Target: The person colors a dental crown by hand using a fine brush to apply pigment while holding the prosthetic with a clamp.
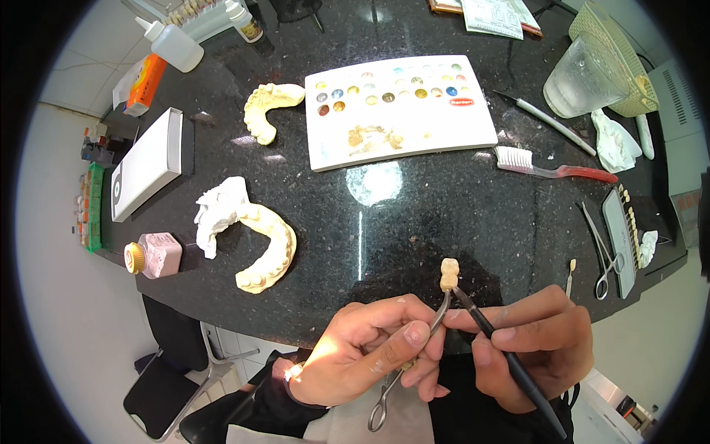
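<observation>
My left hand (377, 348) is closing around steel forceps (440, 316), and my right hand (538, 340) is pinching a slim black-handled tool (526, 382); fingertips are sitting close together, contact unclear. From the head view: the tooth-coloured piece (450, 274) is standing at the forceps' tip, just beyond both hands, its long axis running roughly away from me. Neither hand is clearly nearer. The tool's point is coming in from the right, beside its base; touching, I can't tell. Beyond, bare dark counter (444, 207) is stretching to the white palette (421, 133); a yellow arch cast (277, 251) is bounding the left, a toothbrush (555, 171) the far right. The counter's near edge is passing behind my hands.
</observation>
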A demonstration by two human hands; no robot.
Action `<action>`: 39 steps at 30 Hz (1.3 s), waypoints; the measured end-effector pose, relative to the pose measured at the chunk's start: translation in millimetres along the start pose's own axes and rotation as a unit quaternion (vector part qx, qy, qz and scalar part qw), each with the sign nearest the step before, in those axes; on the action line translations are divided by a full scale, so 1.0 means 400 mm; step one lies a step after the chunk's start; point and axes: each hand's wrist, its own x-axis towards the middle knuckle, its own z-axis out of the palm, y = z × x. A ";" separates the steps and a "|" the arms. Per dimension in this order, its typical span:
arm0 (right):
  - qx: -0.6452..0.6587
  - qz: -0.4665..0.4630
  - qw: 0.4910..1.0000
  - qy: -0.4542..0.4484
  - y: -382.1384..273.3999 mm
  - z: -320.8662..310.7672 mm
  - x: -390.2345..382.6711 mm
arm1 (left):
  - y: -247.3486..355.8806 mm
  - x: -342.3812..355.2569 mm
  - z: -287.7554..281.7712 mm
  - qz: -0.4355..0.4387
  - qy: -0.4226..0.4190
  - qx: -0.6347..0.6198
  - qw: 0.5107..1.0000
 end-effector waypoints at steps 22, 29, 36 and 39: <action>0.008 0.011 0.998 -0.057 -0.004 -0.030 0.004 | 0.000 0.000 -0.003 -0.013 -0.004 0.004 1.000; 0.033 0.016 0.999 -0.001 -0.001 -0.008 -0.005 | -0.003 0.000 0.001 0.004 -0.007 0.005 1.000; 0.058 0.041 0.998 -0.001 0.003 -0.014 -0.012 | -0.002 0.000 -0.001 0.004 -0.005 0.013 1.000; 0.052 0.053 0.996 -0.039 -0.008 -0.029 0.000 | -0.002 0.000 0.000 0.003 0.001 0.009 1.000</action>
